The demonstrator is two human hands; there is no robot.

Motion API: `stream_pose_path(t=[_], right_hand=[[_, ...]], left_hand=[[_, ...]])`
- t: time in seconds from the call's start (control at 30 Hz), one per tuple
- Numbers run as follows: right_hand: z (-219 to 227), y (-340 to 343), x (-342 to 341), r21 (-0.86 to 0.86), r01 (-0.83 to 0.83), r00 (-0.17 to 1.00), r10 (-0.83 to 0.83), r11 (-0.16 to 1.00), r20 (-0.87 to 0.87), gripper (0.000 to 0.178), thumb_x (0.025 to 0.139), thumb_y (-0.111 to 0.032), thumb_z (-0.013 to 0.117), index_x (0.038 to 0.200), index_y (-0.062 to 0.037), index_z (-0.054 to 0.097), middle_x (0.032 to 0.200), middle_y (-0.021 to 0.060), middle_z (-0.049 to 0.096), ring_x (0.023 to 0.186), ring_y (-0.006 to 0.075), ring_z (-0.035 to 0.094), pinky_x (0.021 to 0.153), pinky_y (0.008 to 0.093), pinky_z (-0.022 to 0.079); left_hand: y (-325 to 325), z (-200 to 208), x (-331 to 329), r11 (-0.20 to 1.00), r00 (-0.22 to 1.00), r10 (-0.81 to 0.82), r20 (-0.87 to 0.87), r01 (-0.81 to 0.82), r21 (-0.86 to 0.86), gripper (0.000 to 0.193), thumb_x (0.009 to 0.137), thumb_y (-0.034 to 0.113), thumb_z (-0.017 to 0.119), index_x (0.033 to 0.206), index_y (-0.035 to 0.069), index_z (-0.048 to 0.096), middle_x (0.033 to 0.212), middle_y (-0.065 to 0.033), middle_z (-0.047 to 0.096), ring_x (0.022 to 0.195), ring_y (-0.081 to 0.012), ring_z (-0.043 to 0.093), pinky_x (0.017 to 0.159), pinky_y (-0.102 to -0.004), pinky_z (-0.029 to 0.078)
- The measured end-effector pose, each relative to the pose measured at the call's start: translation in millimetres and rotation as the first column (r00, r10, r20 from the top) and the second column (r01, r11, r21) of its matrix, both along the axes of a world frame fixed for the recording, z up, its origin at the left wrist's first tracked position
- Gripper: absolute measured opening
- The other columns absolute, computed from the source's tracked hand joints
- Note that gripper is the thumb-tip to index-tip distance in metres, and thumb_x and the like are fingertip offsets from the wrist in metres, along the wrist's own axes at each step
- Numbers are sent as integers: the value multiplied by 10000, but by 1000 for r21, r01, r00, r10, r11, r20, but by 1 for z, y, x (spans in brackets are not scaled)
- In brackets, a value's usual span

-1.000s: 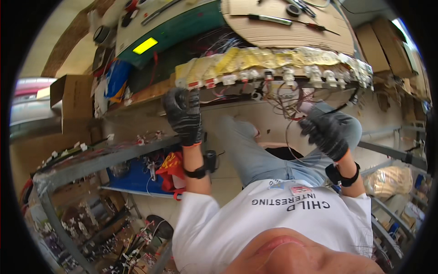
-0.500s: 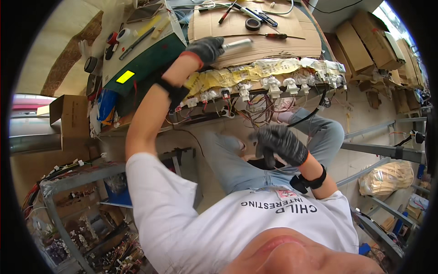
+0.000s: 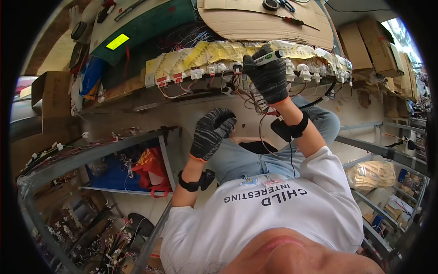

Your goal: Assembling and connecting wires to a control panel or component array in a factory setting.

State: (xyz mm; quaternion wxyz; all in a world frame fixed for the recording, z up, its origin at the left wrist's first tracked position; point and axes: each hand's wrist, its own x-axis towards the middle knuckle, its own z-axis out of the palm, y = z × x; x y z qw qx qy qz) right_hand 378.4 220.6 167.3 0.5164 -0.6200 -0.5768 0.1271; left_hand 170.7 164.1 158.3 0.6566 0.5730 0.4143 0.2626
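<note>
One slim, white-barrelled marker pen with a green patch and a dark end [image 3: 268, 58] lay slantwise across the fingers of the right hand [image 3: 269, 78], in a dark grey knitted glove with an orange cuff, above the front edge of the table [image 3: 122, 92]. That hand was closed about the barrel. The pen was probably light, stiff and a little slick, though the knit likely gave some grip; the middle of the barrel seemed the best place to hold it.

The left hand [image 3: 211, 134], gloved alike, hung lower, loosely curled and apart from the pen; nothing showed in it, but whether its fingers had closed fully I could not tell.

Just behind the right hand ran a crinkled yellow tape strip [image 3: 196, 55], with white plastic connectors [image 3: 303, 69] along its front. Loose brownish wires [image 3: 250, 97] dangled near the wrist and looked easy to snag. Farther back lay a tan corrugated cardboard sheet [image 3: 237, 27] bearing a red-and-black screwdriver [image 3: 293, 20]; leftward stood a green-fronted box [image 3: 153, 29] with a lit yellow display [image 3: 117, 41]. Grey metal framing [image 3: 91, 158] hemmed in the left side.
</note>
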Motion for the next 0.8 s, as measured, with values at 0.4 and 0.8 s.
stream_pose_path(t=[0.4,0.8], right_hand=[[14,-22,-2,10,-57,993,57,998,-101,147,735,-106,674,726,-53,537,572,22,552,513,119,520,486,265,406],[-23,-77,-32,-383,-454,569,-69,804,-819,317,841,-253,573,1054,-35,485,726,65,558,511,141,539,416,262,415]], left_hand=[[42,0,39,640,958,281,-57,-143,755,207,748,40,649,949,3,616,911,-90,628,803,-176,605,707,-281,476],[128,35,70,391,897,314,-310,176,904,605,748,319,644,1241,57,410,1180,-218,419,1065,-340,457,872,-397,404]])
